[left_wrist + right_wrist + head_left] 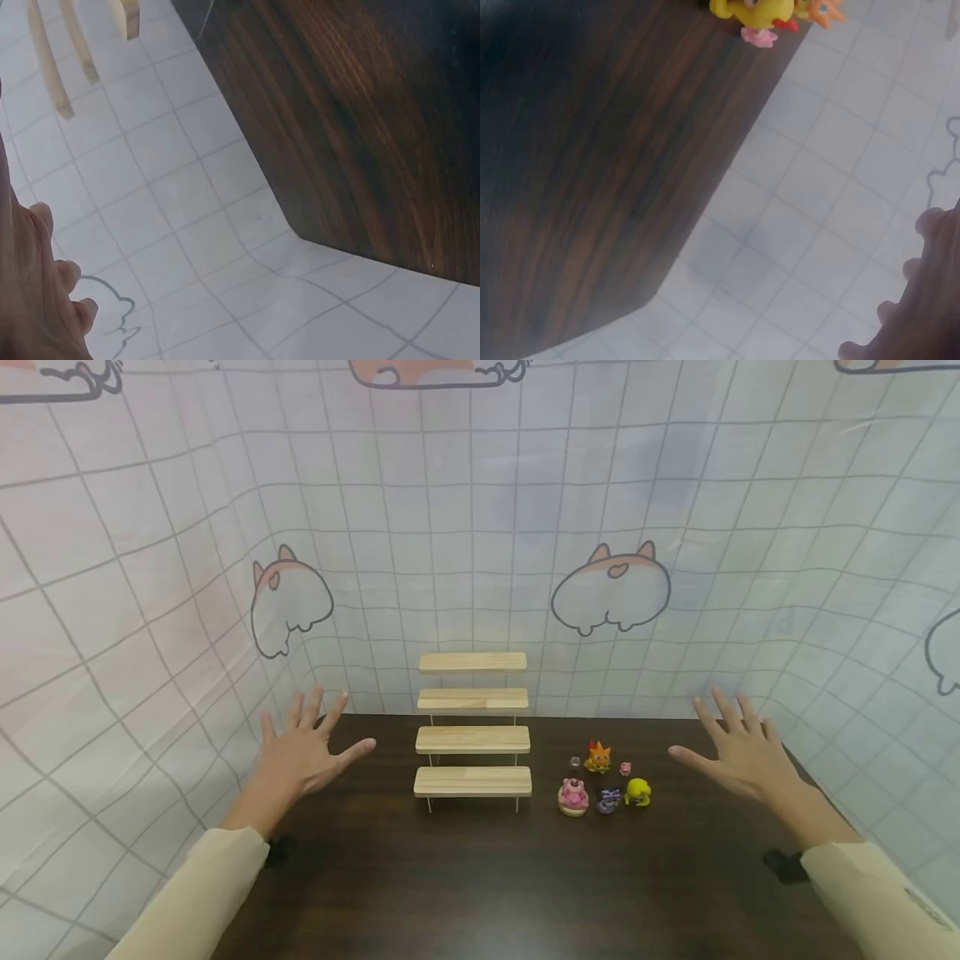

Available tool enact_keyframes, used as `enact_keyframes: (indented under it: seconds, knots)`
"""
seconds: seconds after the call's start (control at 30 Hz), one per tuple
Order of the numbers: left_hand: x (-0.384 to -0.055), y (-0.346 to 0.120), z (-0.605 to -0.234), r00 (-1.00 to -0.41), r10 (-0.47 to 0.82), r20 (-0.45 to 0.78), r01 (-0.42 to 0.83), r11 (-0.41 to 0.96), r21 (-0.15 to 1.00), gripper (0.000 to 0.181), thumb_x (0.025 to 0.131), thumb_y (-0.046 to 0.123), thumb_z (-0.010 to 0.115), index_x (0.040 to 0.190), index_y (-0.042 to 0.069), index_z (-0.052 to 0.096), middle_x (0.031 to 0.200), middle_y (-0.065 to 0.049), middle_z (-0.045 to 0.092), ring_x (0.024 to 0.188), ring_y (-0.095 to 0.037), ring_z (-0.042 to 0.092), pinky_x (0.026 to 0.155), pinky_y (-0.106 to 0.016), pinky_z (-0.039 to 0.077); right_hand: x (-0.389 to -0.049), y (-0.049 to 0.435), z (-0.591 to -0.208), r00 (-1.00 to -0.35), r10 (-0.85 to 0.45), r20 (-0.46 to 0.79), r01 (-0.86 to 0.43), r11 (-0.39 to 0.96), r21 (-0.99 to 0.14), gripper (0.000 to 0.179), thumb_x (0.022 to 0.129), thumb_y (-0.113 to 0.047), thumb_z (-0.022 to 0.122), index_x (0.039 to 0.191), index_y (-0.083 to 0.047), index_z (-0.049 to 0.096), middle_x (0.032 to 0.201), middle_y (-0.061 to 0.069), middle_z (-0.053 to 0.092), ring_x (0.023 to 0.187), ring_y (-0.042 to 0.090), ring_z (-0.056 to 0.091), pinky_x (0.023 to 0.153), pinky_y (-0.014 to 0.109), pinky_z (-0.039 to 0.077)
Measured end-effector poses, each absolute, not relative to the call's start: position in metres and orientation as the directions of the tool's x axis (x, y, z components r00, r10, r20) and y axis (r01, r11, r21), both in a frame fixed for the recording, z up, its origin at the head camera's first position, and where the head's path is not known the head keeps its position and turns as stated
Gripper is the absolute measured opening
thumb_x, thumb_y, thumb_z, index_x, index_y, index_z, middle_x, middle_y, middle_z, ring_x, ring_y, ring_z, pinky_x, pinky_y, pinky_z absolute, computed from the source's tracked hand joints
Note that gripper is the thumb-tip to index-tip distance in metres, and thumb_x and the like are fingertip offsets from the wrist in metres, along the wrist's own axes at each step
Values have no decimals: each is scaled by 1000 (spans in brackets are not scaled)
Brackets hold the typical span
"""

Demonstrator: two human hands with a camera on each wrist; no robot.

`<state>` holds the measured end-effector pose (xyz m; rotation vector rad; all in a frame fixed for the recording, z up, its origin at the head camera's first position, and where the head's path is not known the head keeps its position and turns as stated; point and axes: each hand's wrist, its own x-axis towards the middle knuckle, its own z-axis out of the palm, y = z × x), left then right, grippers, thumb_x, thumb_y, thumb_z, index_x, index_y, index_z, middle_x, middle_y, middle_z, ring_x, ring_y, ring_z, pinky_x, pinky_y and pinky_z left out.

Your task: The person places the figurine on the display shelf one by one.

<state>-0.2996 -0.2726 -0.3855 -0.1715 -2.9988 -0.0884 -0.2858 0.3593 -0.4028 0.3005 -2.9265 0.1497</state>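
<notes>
My left hand [300, 756] hovers with spread fingers over the left side of the dark table, holding nothing. On the other side my right hand [742, 756] is likewise spread and bare, nearest to the small figures. Those are an orange figure [598, 758], a pink bear figure [573, 797] on a round base, a purple figure [608, 801] and a yellow figure [637, 792]. A tiny pink figure [626, 768] and a tiny greyish piece [575, 762] stand among them. Between the hands is a stepped wooden rack [472, 782] with several pale shelves on thin legs.
The dark wooden table [480, 877] ends at a white grid-patterned curtain [480, 485] printed with cartoon animals, which closes in the back and both sides. Dark straps show at both wrists near the cream sleeves [198, 893].
</notes>
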Motion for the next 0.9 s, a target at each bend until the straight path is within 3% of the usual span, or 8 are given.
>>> enact_keyframes:
  seconds: [0.3,0.9]
  knots:
    - [-285,-267,-397,-975,132,179,139,990,25,98,89,89,30,166,33,4,173,-15,1,158,-47,4,114,-83,-2,-269,352,-411,-952,-211,222,-231,971,-68,96,97,-68,49,166,-13,11,170,25,3,151,59,6,111,81,15]
    - [-261,-256,-435,-975,150,166,171,977,124,94,92,83,39,166,34,9,173,-14,5,159,-44,5,115,-81,-4,-248,343,-438,-942,-215,257,-257,955,-144,91,97,-63,54,165,-15,16,171,21,6,149,59,13,107,83,18]
